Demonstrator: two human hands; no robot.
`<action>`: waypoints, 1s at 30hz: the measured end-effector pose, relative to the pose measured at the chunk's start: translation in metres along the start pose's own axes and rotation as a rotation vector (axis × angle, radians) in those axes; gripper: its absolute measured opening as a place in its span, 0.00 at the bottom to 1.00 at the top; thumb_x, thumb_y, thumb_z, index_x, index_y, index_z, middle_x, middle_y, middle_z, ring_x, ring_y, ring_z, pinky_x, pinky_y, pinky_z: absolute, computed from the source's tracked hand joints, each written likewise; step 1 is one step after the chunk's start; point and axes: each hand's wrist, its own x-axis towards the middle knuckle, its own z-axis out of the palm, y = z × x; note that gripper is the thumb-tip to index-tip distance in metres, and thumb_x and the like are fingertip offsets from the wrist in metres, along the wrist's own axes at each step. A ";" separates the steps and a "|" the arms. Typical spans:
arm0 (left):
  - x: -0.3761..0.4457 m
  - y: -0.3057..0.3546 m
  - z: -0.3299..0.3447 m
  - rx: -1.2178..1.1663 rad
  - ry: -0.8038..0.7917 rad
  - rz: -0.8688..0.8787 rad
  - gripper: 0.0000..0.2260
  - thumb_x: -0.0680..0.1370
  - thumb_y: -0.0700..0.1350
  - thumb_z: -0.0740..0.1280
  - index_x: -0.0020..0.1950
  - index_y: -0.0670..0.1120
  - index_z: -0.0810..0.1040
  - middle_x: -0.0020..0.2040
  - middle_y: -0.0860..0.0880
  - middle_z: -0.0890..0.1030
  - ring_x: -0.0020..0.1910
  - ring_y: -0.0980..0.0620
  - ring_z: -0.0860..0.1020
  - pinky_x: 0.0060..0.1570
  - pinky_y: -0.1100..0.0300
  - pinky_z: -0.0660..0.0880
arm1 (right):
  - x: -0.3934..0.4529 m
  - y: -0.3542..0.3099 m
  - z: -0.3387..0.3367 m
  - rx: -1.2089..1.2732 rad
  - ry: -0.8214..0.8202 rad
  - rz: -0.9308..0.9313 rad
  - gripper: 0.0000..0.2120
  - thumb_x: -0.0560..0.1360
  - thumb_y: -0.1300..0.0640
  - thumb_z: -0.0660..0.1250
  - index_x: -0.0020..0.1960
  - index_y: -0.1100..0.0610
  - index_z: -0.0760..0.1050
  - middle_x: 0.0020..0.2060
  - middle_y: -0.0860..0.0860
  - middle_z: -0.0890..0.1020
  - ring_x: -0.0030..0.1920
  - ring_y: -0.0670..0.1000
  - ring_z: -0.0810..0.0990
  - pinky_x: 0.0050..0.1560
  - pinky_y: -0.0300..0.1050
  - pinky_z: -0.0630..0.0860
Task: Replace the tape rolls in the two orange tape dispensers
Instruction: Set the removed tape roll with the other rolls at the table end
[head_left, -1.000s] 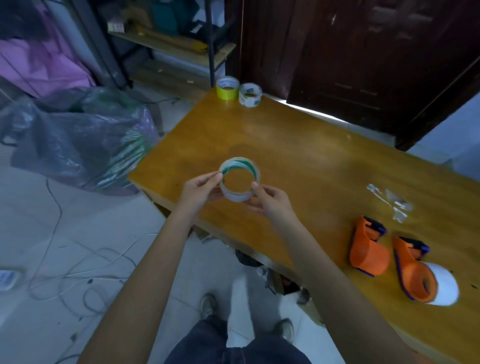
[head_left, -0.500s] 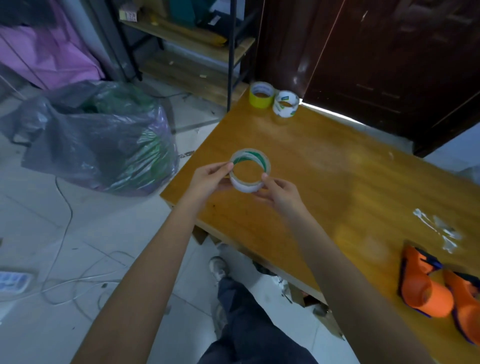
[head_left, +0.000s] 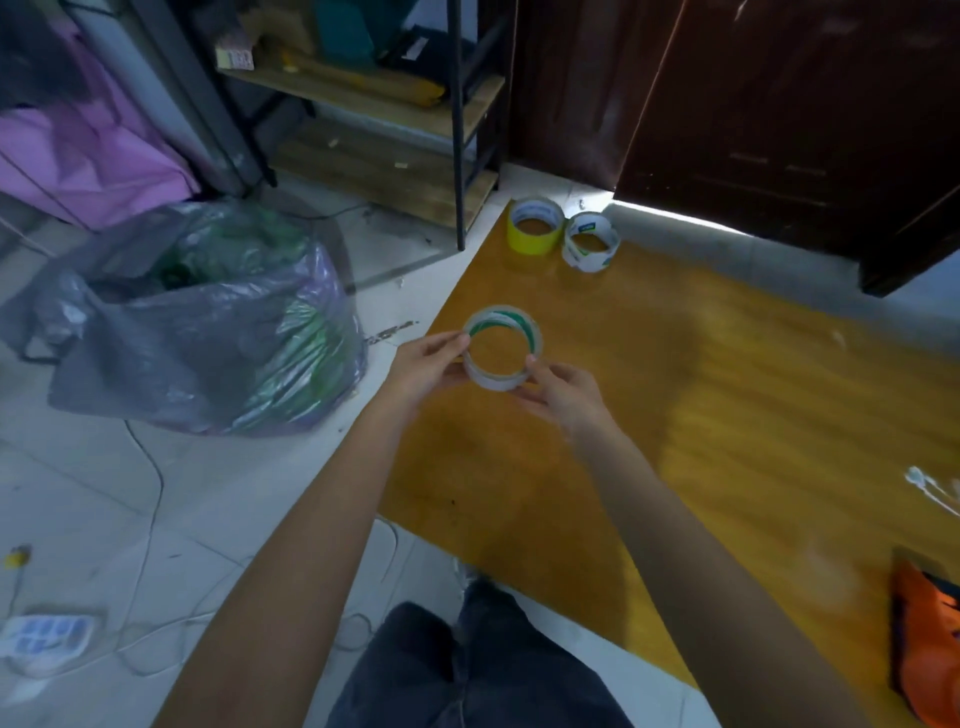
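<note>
A: Worktop (head_left: 675, 415): one orange dispenser (head_left: 927, 644) at its near-right edge, cropped, load unclear.
B: Both hands, left (head_left: 426, 364) and right (head_left: 563, 392), grasp a near-empty tape roll (head_left: 501, 345) above it. Two rolls, yellow (head_left: 535, 226) and white (head_left: 592, 241), wait at the far corner; reloading looks undone.

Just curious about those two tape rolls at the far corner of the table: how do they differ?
The yellow tape roll has a plain yellow outer face; the white tape roll is white with dark printed marks. The yellow one stands nearer the table's corner, the white one to its right. Both stand on a flat side, hollow core up, close together.
</note>
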 end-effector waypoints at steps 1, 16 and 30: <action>0.005 0.003 -0.001 0.007 -0.006 -0.009 0.18 0.77 0.43 0.67 0.64 0.38 0.75 0.55 0.41 0.80 0.46 0.48 0.81 0.48 0.58 0.81 | 0.005 -0.002 0.003 0.007 0.019 0.012 0.18 0.76 0.56 0.66 0.62 0.67 0.71 0.46 0.57 0.80 0.56 0.59 0.81 0.57 0.52 0.78; 0.093 0.029 -0.014 0.152 -0.159 -0.096 0.17 0.78 0.44 0.66 0.66 0.42 0.73 0.57 0.44 0.78 0.51 0.48 0.79 0.53 0.55 0.77 | 0.063 -0.014 0.055 -0.024 0.344 -0.027 0.17 0.78 0.56 0.65 0.60 0.66 0.75 0.40 0.54 0.81 0.42 0.55 0.83 0.43 0.46 0.82; 0.159 0.031 0.002 0.329 -0.124 -0.029 0.15 0.80 0.45 0.60 0.64 0.40 0.74 0.60 0.42 0.77 0.59 0.44 0.76 0.63 0.48 0.72 | 0.131 -0.033 0.082 -0.295 0.501 0.049 0.17 0.79 0.53 0.61 0.63 0.63 0.75 0.48 0.62 0.83 0.48 0.62 0.82 0.51 0.60 0.79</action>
